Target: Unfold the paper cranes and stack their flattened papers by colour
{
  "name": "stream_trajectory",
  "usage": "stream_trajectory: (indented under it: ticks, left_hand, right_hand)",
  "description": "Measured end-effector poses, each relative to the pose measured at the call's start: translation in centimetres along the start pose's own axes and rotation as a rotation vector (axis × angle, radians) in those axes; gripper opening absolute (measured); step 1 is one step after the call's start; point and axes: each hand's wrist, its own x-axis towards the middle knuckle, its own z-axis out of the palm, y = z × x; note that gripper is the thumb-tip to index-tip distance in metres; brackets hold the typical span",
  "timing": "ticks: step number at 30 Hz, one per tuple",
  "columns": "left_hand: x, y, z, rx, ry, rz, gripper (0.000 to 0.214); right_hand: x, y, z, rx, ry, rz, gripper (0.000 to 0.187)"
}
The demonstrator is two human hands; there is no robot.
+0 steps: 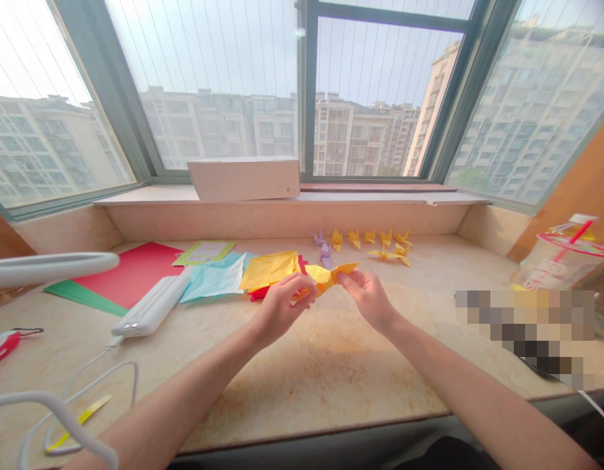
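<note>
Between my two hands, raised over the counter, is a partly folded piece of yellow origami paper (325, 277). My left hand (289, 297) grips its left end with the fingers curled in. The thumb and fingers of my right hand (368, 294) pinch its right end. Just behind my left hand lies a stack of yellow paper sheets (270, 269), with red paper (257, 294) under it. Beyond my right hand stand several folded yellow paper cranes (353, 239) and two purple ones (325, 254).
Left of the stack lie light blue paper (216, 277), a white power bank (152, 307) with a cable, and red (135, 271) and green sheets (87, 297). A white box (243, 179) rests on the sill. At right are a plastic cup with a straw (556, 261) and a blurred-out object (531, 333).
</note>
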Motion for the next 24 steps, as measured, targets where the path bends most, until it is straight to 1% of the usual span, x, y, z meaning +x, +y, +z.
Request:
stream_trajectory:
  ticks: [3, 5, 7, 9, 11, 14, 17, 21, 24]
  left_hand:
    - [0.0, 0.0, -0.1, -0.006, -0.025, 0.002, 0.015]
    - [0.1, -0.2, -0.2, 0.011, -0.027, -0.004, 0.015]
    - [0.1, -0.4, -0.2, 0.058, -0.006, -0.020, 0.013]
    - [0.2, -0.7, -0.3, 0.130, 0.027, -0.041, 0.011]
    - [0.3, -0.8, -0.3, 0.188, 0.043, -0.059, 0.007]
    - [0.3, -0.7, -0.3, 0.203, 0.000, -0.057, 0.009]
    - [0.2, -0.6, -0.3, 0.204, -0.021, -0.055, 0.014]
    - [0.1, -0.5, 0.0, 0.234, -0.006, -0.080, 0.010]
    - [0.1, -0.5, 0.2, 0.274, -0.026, -0.072, 0.004]
  right_hand:
    - [0.1, 0.4, -0.1, 0.016, 0.023, 0.031, 0.029]
    - [0.0, 0.4, -0.2, 0.016, 0.029, 0.012, 0.030]
    - [-0.2, 0.2, -0.2, -0.032, 0.041, -0.076, 0.027]
    - [-0.6, -0.2, -0.2, -0.141, 0.031, -0.211, 0.021]
    - [-1.0, -0.6, -0.2, -0.252, -0.018, -0.331, 0.016]
    - [-1.4, -0.9, -0.1, -0.312, -0.098, -0.432, 0.017]
    - [-1.6, -0.7, -0.1, -0.343, -0.142, -0.482, 0.018]
    - [-1.7, -0.7, -0.1, -0.383, -0.192, -0.521, 0.022]
    - [-2.0, -0.9, 0.2, -0.414, -0.235, -0.530, 0.024]
